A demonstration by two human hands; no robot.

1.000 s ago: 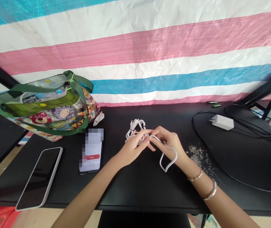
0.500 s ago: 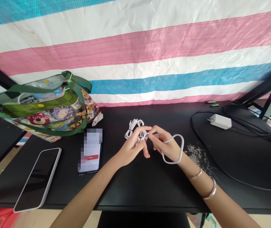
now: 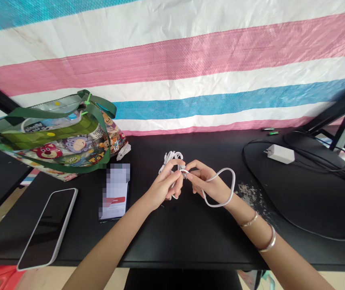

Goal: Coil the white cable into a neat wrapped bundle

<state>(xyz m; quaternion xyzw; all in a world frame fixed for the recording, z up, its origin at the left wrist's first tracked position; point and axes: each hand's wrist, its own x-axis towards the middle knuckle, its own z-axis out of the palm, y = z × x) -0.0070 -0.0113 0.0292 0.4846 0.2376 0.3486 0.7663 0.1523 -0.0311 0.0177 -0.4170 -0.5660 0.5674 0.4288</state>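
Observation:
A white cable (image 3: 232, 181) runs between my two hands over the middle of the black table. My left hand (image 3: 164, 186) is closed on it, thumb and forefinger pinching one part while other loops show beneath the curled fingers. My right hand (image 3: 210, 184) pinches the cable close to the left fingertips, and a wide loop of it hangs over the back of that hand. Just behind my left fingers lies a tied coil of white cable (image 3: 176, 155), partly hidden by the hand. Whether the coil joins the held cable I cannot tell.
To the left are a lit phone (image 3: 116, 191), a dark phone with a pale edge (image 3: 48, 229) and a clear cartoon bag (image 3: 78, 145) with green straps. A white charger (image 3: 281, 154) and black cord (image 3: 265, 197) lie right, near pale crumbs (image 3: 251, 193).
My left fingers have curled in around the cable, and its hold has shifted slightly left. My right hand still pinches the cable beside it; the loop over it has moved slightly.

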